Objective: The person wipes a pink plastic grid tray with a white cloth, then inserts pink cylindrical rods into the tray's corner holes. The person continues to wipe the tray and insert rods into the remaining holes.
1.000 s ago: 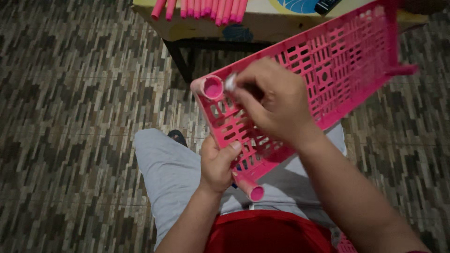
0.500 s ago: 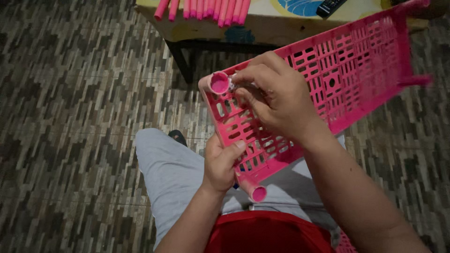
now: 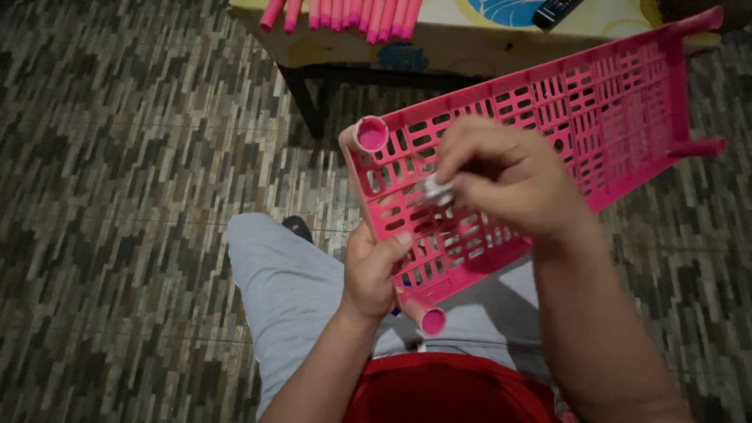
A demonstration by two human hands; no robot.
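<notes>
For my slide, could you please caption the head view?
Left hand grips a pink slotted shelf panel while right hand pinches a small pale piece.

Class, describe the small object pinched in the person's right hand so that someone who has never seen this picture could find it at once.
Start at the big pink slotted shelf panel held over the person's lap. Above its middle hovers the right hand, while the left hand grips the near edge. At the right hand's fingertips sits a small pale, silvery piece, blurred, the only thing here that is not pink, unlike the open pink corner sockets.

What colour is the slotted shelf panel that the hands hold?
Pink. The shelf panel shows best in the head view, with round pink sockets at its corners.
</notes>
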